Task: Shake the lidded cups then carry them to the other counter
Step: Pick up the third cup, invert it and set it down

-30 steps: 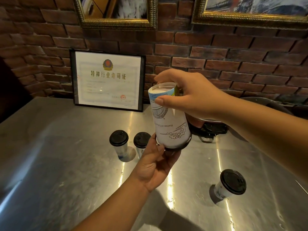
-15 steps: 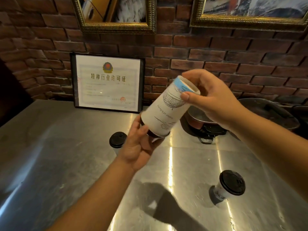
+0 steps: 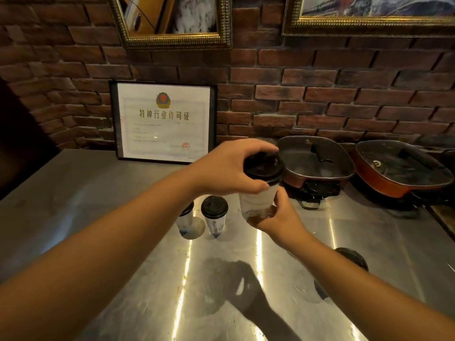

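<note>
I hold a white printed paper cup with a black lid upright above the steel counter. My left hand wraps over the lid and the cup's upper wall. My right hand cups its base from below. Two more lidded cups stand on the counter just behind my left wrist, one in full view and one partly hidden by that arm. Another lidded cup stands to the right, mostly hidden behind my right forearm.
A framed certificate leans on the brick wall at the back. Two electric pans with glass lids sit at the back right with cords in front. Gold-framed pictures hang above.
The cup was upside down with my left palm under its lid and my right hand on its base. It has turned over and now stands lid-up, lower and further right.
</note>
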